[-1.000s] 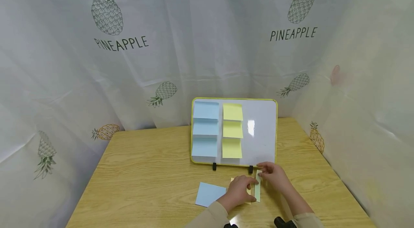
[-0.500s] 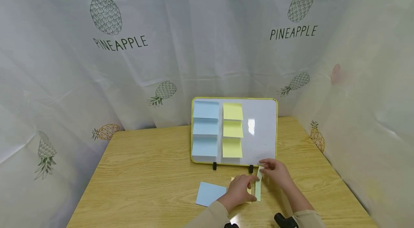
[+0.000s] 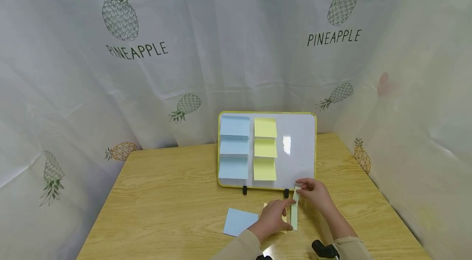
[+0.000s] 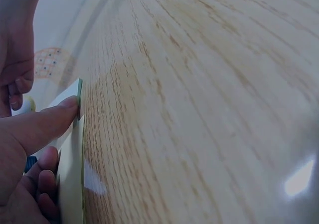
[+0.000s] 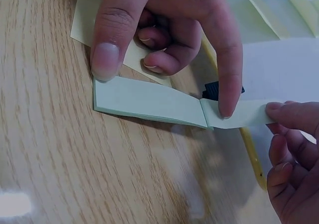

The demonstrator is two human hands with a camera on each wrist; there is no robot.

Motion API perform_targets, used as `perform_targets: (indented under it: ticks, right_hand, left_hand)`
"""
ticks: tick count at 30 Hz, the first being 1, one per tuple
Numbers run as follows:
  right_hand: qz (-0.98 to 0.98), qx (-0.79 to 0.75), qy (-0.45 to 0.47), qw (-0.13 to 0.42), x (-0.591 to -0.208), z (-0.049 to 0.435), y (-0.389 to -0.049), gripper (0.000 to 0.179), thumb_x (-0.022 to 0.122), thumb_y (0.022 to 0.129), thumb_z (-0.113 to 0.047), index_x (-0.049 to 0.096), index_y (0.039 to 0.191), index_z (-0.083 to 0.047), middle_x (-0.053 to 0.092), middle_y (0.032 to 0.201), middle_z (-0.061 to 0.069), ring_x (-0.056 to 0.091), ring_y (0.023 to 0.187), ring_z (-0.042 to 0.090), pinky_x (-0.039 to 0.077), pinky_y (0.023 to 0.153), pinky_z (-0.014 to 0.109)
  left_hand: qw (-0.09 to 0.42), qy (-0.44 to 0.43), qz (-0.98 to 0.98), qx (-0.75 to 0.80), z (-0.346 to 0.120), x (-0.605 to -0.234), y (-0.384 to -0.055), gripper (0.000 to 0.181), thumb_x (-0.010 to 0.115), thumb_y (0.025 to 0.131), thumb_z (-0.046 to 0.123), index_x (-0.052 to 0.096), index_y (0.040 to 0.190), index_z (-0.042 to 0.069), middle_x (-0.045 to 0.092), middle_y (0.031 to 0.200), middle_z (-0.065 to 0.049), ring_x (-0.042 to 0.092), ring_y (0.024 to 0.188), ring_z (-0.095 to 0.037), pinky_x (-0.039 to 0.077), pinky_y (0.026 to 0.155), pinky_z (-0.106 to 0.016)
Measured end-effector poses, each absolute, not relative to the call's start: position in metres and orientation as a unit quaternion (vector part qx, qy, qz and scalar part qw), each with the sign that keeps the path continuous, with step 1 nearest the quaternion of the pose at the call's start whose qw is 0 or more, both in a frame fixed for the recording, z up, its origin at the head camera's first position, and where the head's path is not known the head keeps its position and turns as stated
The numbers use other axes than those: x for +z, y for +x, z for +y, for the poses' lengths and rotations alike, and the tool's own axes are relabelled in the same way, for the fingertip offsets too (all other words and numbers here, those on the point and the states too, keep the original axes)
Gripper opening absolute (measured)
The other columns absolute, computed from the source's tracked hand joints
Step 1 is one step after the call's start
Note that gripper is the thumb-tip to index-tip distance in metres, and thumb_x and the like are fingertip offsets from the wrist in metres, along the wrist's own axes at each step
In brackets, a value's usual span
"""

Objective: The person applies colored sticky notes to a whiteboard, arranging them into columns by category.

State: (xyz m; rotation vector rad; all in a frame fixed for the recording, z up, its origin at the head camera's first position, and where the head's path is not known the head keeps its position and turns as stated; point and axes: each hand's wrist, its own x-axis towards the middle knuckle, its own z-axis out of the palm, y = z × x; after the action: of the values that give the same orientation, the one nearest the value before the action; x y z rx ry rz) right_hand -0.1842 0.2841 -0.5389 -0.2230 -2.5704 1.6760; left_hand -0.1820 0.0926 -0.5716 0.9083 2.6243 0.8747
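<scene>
A narrow pale green sticky note pad (image 3: 294, 220) lies on the wooden table, just below the whiteboard's right foot. My left hand (image 3: 273, 215) holds it down, thumb (image 5: 106, 59) at the near end and index finger (image 5: 228, 79) at the far end. From that far end the top sticky note (image 5: 249, 113) bends up off the pad. My right hand (image 3: 317, 196) pinches this note's far tip between thumb and finger. Under my left hand a pale yellow pad (image 5: 83, 22) is partly hidden, and a blue sticky note pad (image 3: 237, 222) lies to its left.
A whiteboard (image 3: 298, 166) with a yellow rim stands behind the hands on black feet (image 3: 245, 190). It carries a column of three blue notes (image 3: 234, 145) and a column of three yellow notes (image 3: 265, 147). A pineapple-print curtain (image 3: 228, 47) hangs around the table (image 3: 162, 194).
My right hand has moved a little away from me, drawing the green note's far end up toward the whiteboard and bending it off the pad. My left hand has stayed in place.
</scene>
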Motion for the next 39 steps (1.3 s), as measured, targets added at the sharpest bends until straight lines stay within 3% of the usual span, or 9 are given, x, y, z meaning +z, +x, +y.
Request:
perform_targets:
  ticks: [21, 29, 39]
  right_hand:
    - [-0.834, 0.546, -0.077, 0.033, -0.532, 0.28, -0.187, 0.02, 0.07, 0.088, -0.001, 0.068, 0.107, 0.004, 0.065, 0.087, 0.009, 0.058, 0.075, 0.017, 0.052, 0.063, 0.033]
    - [-0.801, 0.594, -0.072, 0.022, -0.529, 0.279, -0.189, 0.025, 0.069, 0.088, 0.003, 0.064, 0.111, 0.011, 0.063, 0.087, 0.013, 0.065, 0.074, 0.026, 0.056, 0.067, 0.039]
    - [-0.781, 0.622, -0.061, 0.014, -0.528, 0.278, -0.19, 0.027, 0.065, 0.089, 0.006, 0.059, 0.114, 0.015, 0.062, 0.086, 0.013, 0.068, 0.073, 0.025, 0.056, 0.071, 0.043]
  left_hand:
    - [0.122, 0.309, 0.896, 0.295, 0.094, -0.569, -0.183, 0.081, 0.09, 0.069, 0.027, 0.049, 0.139, 0.033, 0.046, 0.075, 0.014, 0.041, 0.068, -0.003, 0.036, 0.061, -0.023]
    - [0.127, 0.308, 0.895, 0.296, 0.094, -0.567, -0.184, 0.083, 0.09, 0.069, 0.027, 0.048, 0.14, 0.033, 0.047, 0.075, 0.013, 0.041, 0.067, -0.003, 0.036, 0.061, -0.023]
    - [0.117, 0.315, 0.892, 0.303, 0.093, -0.569, -0.184, 0.085, 0.091, 0.068, 0.025, 0.047, 0.141, 0.031, 0.046, 0.074, 0.013, 0.041, 0.066, -0.003, 0.035, 0.06, -0.021]
